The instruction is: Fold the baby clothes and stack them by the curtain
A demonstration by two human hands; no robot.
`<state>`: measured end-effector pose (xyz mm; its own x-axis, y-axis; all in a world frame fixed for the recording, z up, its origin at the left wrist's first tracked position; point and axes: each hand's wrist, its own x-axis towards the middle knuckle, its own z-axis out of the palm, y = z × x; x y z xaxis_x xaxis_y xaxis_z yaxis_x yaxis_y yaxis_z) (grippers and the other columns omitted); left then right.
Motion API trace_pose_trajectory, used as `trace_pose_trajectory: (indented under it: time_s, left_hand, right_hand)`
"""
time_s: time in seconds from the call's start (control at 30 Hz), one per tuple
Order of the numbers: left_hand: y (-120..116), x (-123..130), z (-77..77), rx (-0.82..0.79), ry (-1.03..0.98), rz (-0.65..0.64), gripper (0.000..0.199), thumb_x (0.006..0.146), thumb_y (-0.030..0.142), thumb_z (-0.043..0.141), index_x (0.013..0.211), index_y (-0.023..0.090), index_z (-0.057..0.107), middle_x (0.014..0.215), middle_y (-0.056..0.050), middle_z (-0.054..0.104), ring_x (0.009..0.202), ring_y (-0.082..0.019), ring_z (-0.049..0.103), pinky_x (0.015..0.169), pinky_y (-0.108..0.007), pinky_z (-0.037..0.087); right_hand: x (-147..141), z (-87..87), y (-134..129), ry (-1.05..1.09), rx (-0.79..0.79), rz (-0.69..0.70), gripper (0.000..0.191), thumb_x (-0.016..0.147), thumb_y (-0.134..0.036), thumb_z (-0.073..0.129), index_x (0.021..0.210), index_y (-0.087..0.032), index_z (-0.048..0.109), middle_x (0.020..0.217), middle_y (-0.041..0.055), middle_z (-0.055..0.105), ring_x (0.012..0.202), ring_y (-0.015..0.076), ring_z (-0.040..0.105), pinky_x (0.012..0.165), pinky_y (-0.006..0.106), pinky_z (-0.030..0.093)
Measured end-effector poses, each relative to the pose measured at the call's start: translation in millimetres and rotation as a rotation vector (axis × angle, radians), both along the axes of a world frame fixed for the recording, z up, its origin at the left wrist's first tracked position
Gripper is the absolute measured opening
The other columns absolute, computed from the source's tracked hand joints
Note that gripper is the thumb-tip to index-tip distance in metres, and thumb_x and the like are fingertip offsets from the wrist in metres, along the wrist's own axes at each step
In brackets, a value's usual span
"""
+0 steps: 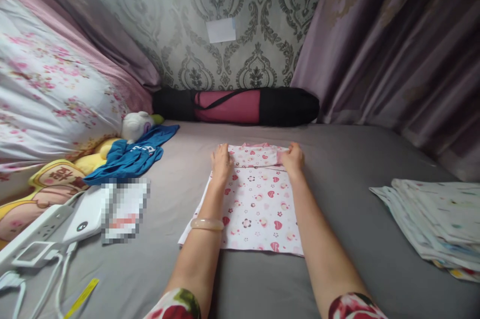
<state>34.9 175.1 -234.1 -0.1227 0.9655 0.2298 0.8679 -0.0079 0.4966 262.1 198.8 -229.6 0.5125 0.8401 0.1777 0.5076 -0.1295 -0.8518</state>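
A small white shirt printed with pink hearts and flowers lies on the grey sheet between my forearms. It is folded, its upper part making a flap along the far edge, where pink trim shows. My left hand is closed at the flap's left end. At the right end, my right hand is closed on the fabric beside a pink cuff. The fingers of both hands are partly hidden. A pale bangle circles my left forearm.
A stack of folded cloths lies at the right. To the left are a power strip with cables, a white power bank, a blue garment and plush toys. A black and pink bag lies along the wall.
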Motion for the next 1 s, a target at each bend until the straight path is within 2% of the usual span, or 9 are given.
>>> trace_pose_trajectory:
  time_s: [0.1,0.2,0.3,0.4,0.57,0.63,0.73,0.87,1.0]
  left_hand:
    - [-2,14,3.8,0.036,0.074,-0.133,0.053,0.087,0.008,0.032,0.138,0.017,0.045,0.149,-0.01,0.044,0.144,-0.023,0.029,0.118,-0.048,0.017]
    - [-4,25,2.2,0.006,0.154,-0.21,0.051,0.09,0.01,0.033,0.139,0.017,0.044,0.15,-0.01,0.043,0.144,-0.024,0.028,0.119,-0.049,0.016]
    - [-4,26,-2.6,-0.057,0.186,-0.197,0.048,0.094,0.018,0.033,0.141,0.018,0.042,0.151,-0.011,0.04,0.144,-0.025,0.028,0.118,-0.048,0.016]
    - [-2,22,-7.2,-0.103,0.197,-0.171,0.047,0.097,0.025,0.029,0.141,0.017,0.043,0.152,-0.012,0.039,0.143,-0.026,0.029,0.117,-0.048,0.018]
    - [0,15,-11.0,-0.111,0.243,-0.088,0.047,0.098,0.037,0.029,0.139,0.021,0.046,0.154,-0.011,0.036,0.143,-0.026,0.029,0.117,-0.047,0.018]
    - [1,13,-11.2,-0.144,0.224,-0.048,0.051,0.098,0.042,0.029,0.143,0.021,0.042,0.156,-0.012,0.033,0.145,-0.028,0.026,0.117,-0.051,0.017]
    - [1,11,-11.0,-0.191,0.185,-0.019,0.06,0.097,0.046,0.025,0.148,0.014,0.035,0.157,-0.014,0.027,0.147,-0.029,0.018,0.117,-0.055,0.013]
    - [2,10,-10.5,-0.217,0.175,-0.011,0.066,0.096,0.048,0.023,0.15,0.01,0.03,0.158,-0.014,0.024,0.148,-0.027,0.015,0.118,-0.054,0.01]
    - [1,10,-9.7,-0.218,0.178,-0.008,0.065,0.096,0.047,0.023,0.15,0.012,0.03,0.158,-0.013,0.025,0.148,-0.026,0.015,0.119,-0.053,0.009]
  right_hand:
    - [-32,3.6,-11,-0.366,0.096,0.229,0.05,0.086,-0.007,0.034,0.133,-0.002,0.051,0.135,0.0203,0.055,0.128,0.0245,0.049,0.11,0.038,0.035]
    - [-67,0.5,-23,-0.612,0.062,0.524,0.051,0.093,-0.013,0.029,0.141,-0.007,0.045,0.149,0.0143,0.043,0.142,0.0239,0.031,0.118,0.043,0.016]
    - [-86,-6.4,-31,-0.72,-0.06,0.712,0.053,0.097,-0.022,0.026,0.148,-0.014,0.036,0.157,0.0067,0.03,0.147,0.022,0.017,0.119,0.044,0.005]
    - [-89,-11.1,-33,-0.745,-0.145,0.77,0.055,0.098,-0.027,0.022,0.15,-0.016,0.034,0.158,0.0041,0.027,0.147,0.0215,0.016,0.118,0.042,0.004]
    - [-84,-14.1,-32,-0.726,-0.183,0.695,0.056,0.099,-0.033,0.021,0.15,-0.014,0.033,0.158,0.0042,0.027,0.147,0.0236,0.015,0.118,0.043,0.005]
    - [-82,-15.9,-31,-0.721,-0.207,0.632,0.058,0.099,-0.036,0.021,0.151,-0.011,0.031,0.159,0.0074,0.025,0.147,0.0242,0.014,0.118,0.043,0.004]
    - [-79,-19.4,-30,-0.714,-0.237,0.53,0.062,0.099,-0.037,0.022,0.15,-0.004,0.029,0.159,0.0142,0.022,0.147,0.0265,0.013,0.117,0.044,0.004]
    - [-76,-22.8,-31,-0.696,-0.254,0.372,0.068,0.097,-0.038,0.027,0.147,0.008,0.027,0.156,0.0244,0.022,0.145,0.0331,0.016,0.117,0.045,0.005]
    - [-75,-24.2,-34,-0.687,-0.245,0.227,0.072,0.095,-0.04,0.029,0.144,0.013,0.028,0.155,0.029,0.021,0.145,0.0361,0.014,0.116,0.049,0.002]
